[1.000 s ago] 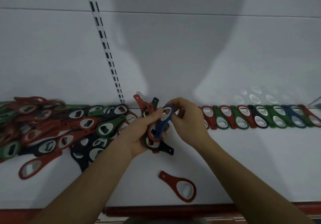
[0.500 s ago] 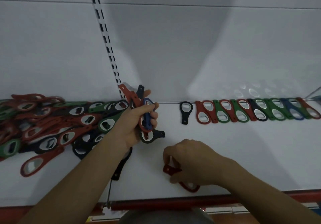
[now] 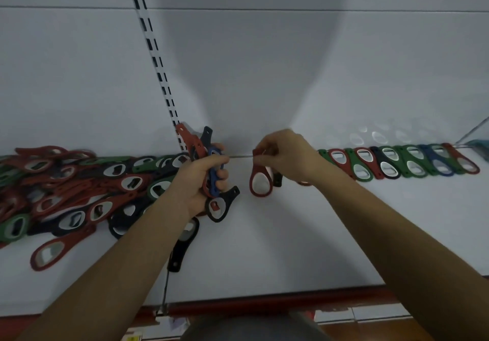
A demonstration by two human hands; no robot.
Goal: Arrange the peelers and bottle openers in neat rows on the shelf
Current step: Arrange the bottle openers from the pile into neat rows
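Observation:
My left hand (image 3: 201,179) grips a bunch of bottle openers (image 3: 211,171), red, blue and black, held upright near the back of the white shelf (image 3: 304,234). My right hand (image 3: 285,155) pinches the handle of a red bottle opener (image 3: 260,180), which hangs loop-down just left of the neat row of bottle openers (image 3: 402,162) along the back wall. A black opener (image 3: 277,179) of that row shows partly behind the red one. A loose pile of openers (image 3: 74,189) in red, green and black covers the shelf's left side.
A black opener (image 3: 184,245) lies alone on the shelf under my left forearm. A slotted upright rail (image 3: 156,62) runs up the back wall. The shelf's red front edge (image 3: 264,301) runs along the bottom. A clear divider (image 3: 473,135) stands at the far right.
My right hand picked the red opener up from the front of the shelf and carried it back to the left end of the row. My left hand kept its bunch.

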